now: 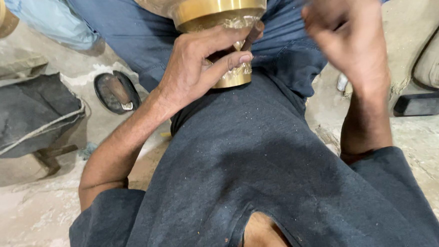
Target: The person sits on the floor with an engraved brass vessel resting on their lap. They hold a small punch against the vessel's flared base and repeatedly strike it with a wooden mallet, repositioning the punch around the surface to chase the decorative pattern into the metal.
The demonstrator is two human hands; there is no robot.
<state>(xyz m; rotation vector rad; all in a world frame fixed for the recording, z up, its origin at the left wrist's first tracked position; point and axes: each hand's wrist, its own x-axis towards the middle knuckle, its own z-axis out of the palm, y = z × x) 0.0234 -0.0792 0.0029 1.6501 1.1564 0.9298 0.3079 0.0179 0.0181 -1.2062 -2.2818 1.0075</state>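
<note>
Glossy brass vessel [221,10] — matt dark cloth [261,161]

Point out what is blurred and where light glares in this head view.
Head view: the right hand is smeared by motion blur; the left hand and chisel look sharp; the brass vessel shows soft highlights on its smooth band; lighting is even, shadows faint.

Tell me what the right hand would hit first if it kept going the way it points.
Probably the brass vessel: the blurred right hand points up and inward toward it, near the thin tool in the left hand. Depth is unclear.

Dusty concrete floor [25,234] with dark sandal [116,92], black block [425,104], folded cloth [24,116].
</note>
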